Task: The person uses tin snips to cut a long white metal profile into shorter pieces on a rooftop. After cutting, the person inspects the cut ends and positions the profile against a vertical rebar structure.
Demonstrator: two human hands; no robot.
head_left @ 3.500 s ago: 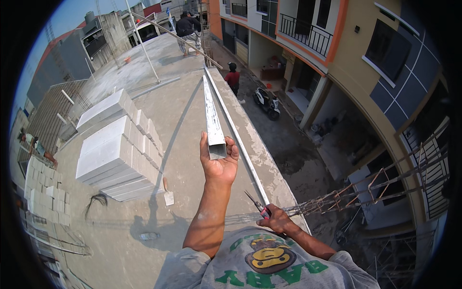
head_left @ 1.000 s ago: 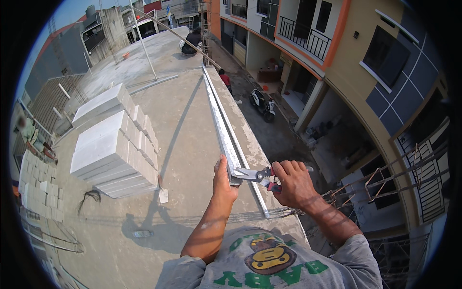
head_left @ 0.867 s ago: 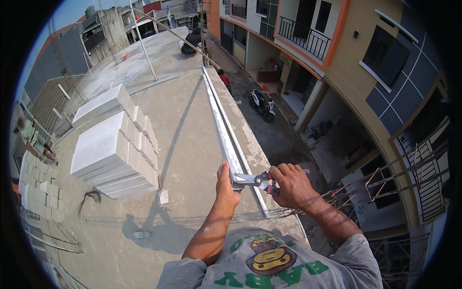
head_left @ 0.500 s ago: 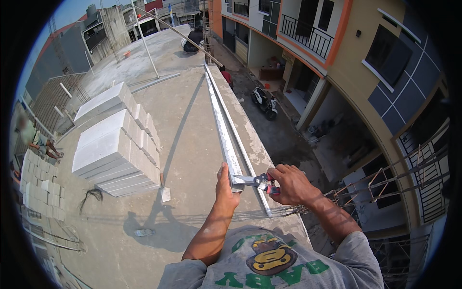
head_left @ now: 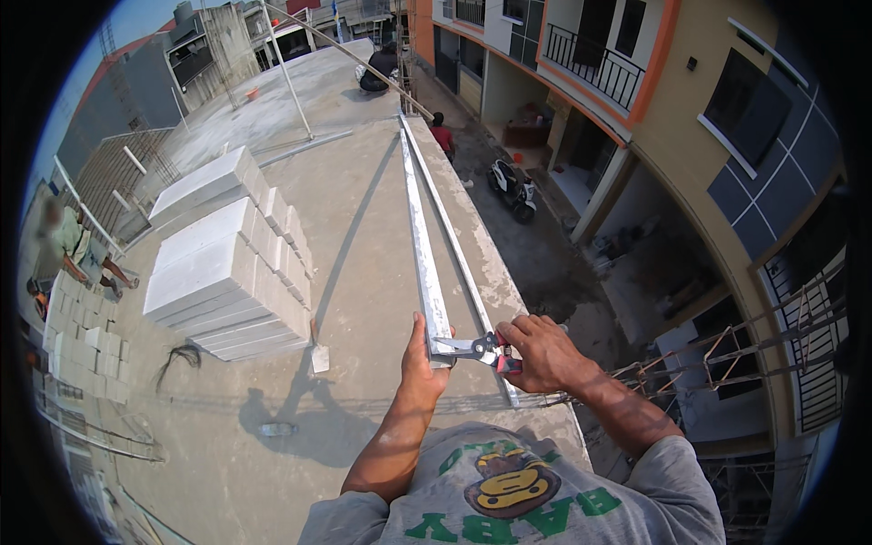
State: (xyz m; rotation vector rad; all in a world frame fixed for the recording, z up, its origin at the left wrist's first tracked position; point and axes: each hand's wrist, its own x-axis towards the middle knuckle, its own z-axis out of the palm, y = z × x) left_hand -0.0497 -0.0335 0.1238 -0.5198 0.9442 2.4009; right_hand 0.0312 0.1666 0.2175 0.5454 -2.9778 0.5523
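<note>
The red-handled snips (head_left: 480,348) your right hand (head_left: 547,354) grips, apart from the metal profile (head_left: 422,245) at first, now meet its near end, right of the block stack (head_left: 218,263). Your left hand (head_left: 423,372) clasps that long, silvery, scuffed length; whether they bite is unclear.

From our left hand (head_left: 421,375), we have room over the gray floor (head_left: 377,263) at eleven o'clock, but the white block pile (head_left: 218,263) is in the way at ten, and rusty bars (head_left: 638,367) are past our right hand (head_left: 545,350) at three.
</note>
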